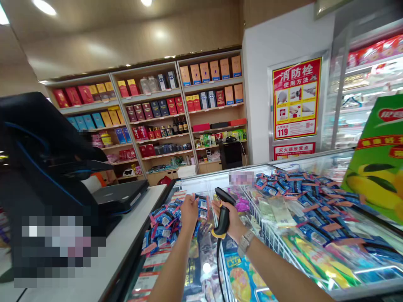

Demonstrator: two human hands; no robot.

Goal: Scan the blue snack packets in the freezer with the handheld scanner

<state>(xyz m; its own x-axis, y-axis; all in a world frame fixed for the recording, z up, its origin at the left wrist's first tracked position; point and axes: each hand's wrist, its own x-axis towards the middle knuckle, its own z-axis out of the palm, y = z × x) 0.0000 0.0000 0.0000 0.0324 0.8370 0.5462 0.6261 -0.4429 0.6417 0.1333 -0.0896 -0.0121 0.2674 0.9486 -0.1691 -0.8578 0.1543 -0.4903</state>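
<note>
My right hand (pixel 232 218) grips a black barcode scanner (pixel 224 209) with a yellow ring at its base. A dark cable hangs down from it. My left hand (pixel 189 211) is raised beside the scanner, fingers curled, and I cannot tell whether it holds anything. Both hands hover over a glass-topped chest freezer (pixel 220 179) filled with blue ice-cream packets (pixel 163 222). A watch sits on my right wrist.
A white counter (pixel 126 235) at the left carries a black checkout terminal (pixel 47 159). Wooden shelves (pixel 176 113) of boxed goods line the back wall. A red fire-hydrant poster (pixel 296 98) hangs at the right. A green carton (pixel 378 155) stands on the freezer.
</note>
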